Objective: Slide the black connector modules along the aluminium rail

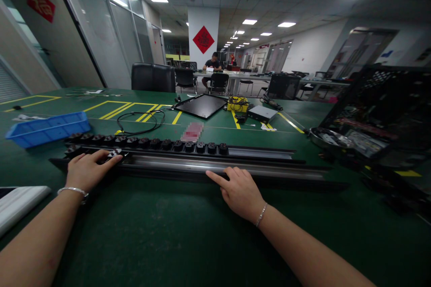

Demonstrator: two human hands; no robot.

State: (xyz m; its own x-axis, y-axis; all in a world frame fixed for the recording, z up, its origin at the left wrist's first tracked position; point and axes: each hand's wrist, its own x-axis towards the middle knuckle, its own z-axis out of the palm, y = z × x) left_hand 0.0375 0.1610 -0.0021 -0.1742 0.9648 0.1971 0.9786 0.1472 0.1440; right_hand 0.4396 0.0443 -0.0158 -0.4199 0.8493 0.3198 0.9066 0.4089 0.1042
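A long black metal rail housing [208, 166] lies across the green table. Behind it runs a strip of several black power sockets [151, 143]. My left hand [88, 169] rests on the rail's left end, fingers stretched forward over a small socket piece. My right hand [238, 190] presses on the rail's near edge at the middle, index finger extended to the left and the other fingers lying flat. Neither hand grips anything.
A blue plastic bin [47, 128] sits at the left, a white flat object [18, 204] at the near left edge. A black cable [141, 121], a dark panel [202, 105], a yellow box [237, 104] and a black crate [380, 107] stand further back. A person sits at a far desk.
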